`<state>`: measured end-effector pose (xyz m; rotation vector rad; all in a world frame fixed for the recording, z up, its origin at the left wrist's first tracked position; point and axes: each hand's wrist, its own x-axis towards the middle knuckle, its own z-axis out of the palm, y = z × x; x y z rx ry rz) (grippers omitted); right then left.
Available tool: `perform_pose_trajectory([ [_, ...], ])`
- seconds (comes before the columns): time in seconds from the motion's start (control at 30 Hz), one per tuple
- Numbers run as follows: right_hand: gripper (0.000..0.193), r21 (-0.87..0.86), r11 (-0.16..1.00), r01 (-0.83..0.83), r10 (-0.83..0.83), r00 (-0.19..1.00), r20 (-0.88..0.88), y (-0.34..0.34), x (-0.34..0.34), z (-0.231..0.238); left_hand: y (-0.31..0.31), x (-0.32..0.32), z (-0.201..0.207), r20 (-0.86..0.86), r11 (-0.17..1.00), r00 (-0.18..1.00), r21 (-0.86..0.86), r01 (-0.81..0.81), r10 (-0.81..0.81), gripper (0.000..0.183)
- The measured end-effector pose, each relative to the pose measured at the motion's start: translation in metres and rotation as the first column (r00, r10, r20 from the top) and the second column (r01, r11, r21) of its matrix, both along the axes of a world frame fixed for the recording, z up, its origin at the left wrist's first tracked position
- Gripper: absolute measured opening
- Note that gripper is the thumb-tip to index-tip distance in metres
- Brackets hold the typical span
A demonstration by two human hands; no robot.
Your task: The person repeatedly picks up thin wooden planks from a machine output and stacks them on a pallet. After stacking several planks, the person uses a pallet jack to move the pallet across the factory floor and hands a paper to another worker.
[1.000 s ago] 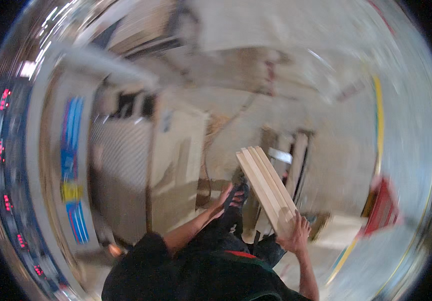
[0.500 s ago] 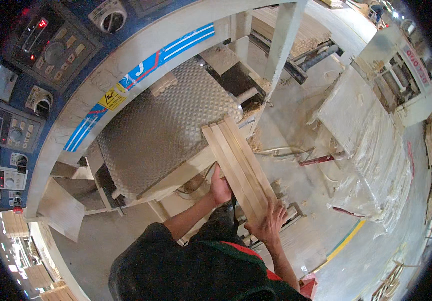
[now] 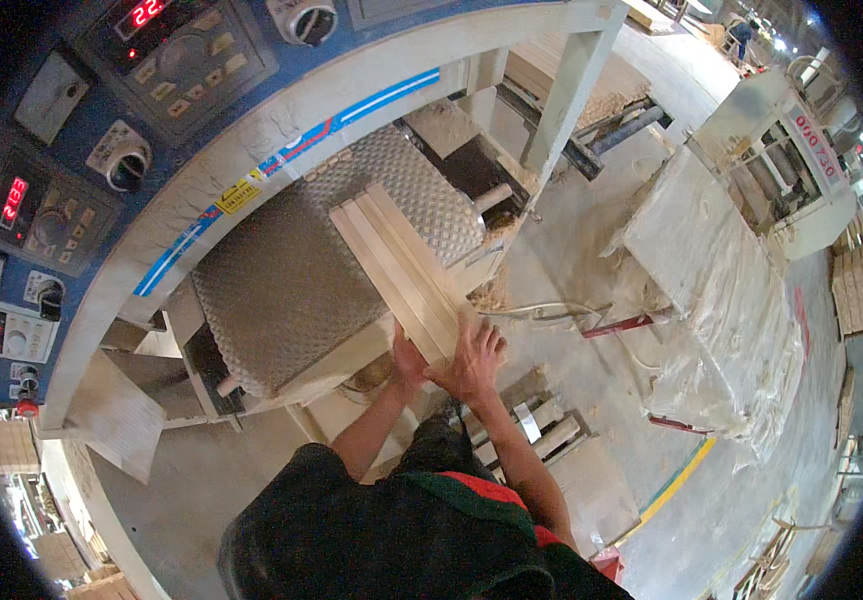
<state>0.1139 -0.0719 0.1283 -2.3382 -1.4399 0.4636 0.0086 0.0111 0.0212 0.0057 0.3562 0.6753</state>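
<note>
Both hands hold a bundle of several long, pale wooden strips (image 3: 406,270) lying side by side. The bundle's far end is over the dimpled grey conveyor belt (image 3: 281,270) of a machine, while the near end sticks out past the belt's edge toward me. My left hand (image 3: 409,358) grips the left side of the near end, its fingers partly hidden by the wood. My right hand (image 3: 475,358) wraps round the right side and near end, thumb toward the left hand.
A cream machine frame (image 3: 351,100) arches over the belt, with a blue control panel (image 3: 101,100) at upper left. To the right stands a plastic-wrapped stack (image 3: 706,290). Metal rollers (image 3: 556,435) lie low by my right arm. Stacked boards (image 3: 591,85) sit at the far side.
Both hands have pushed the strips forward and left, further over the belt. My right hand has come closer to the left. A wood end on the belt under the frame no longer shows.
</note>
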Motion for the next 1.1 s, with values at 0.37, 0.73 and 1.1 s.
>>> perform_pose_trajectory([
  [0.37, 0.103, -0.013, 1.0, -0.009, 0.01, 0.999, 0.048, 0.078, -0.023, 0.008, -0.013, 0.009, 0.049, 0.23, 0.998, 0.972, 0.028, -0.062, 0.054, 0.087],
  [0.73, 0.102, 0.161, 0.986, 0.028, -0.034, 0.999, 0.03, 0.106, -0.037, -0.016, 0.041, -0.016, -0.017, 0.401, 0.986, 0.914, 0.119, -0.113, 0.056, 0.071],
  [1.1, 0.105, 0.114, 0.992, 0.054, -0.055, 0.998, 0.01, 0.127, -0.043, -0.011, 0.05, -0.02, -0.019, 0.219, 0.987, 0.962, -0.027, -0.16, 0.162, 0.066],
])
